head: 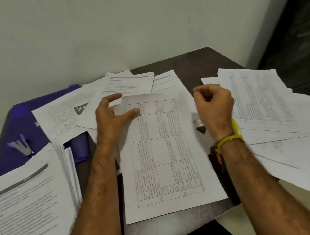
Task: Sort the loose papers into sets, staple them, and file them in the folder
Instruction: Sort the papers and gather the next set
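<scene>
A printed sheet with a ruled table [166, 156] lies in the middle of the dark table [191, 59], on top of other pages. My left hand [114, 117] pinches its far left corner, thumb on top and fingers behind the lifted edge. My right hand [214, 104] hovers over the sheet's right edge with curled fingers; nothing shows in them. A thick stack of text pages [23, 213] sits at the near left. A fanned set of pages [270, 112] lies on the right. The blue folder [8, 135] lies at the far left with a silver stapler [22, 147] on it.
Several loose pages [125, 83] overlap at the back, partly covering the folder. A blue rounded piece [80, 146] lies between the left stack and my left arm. A pale wall stands behind the table. The fanned pages overhang the table's right edge.
</scene>
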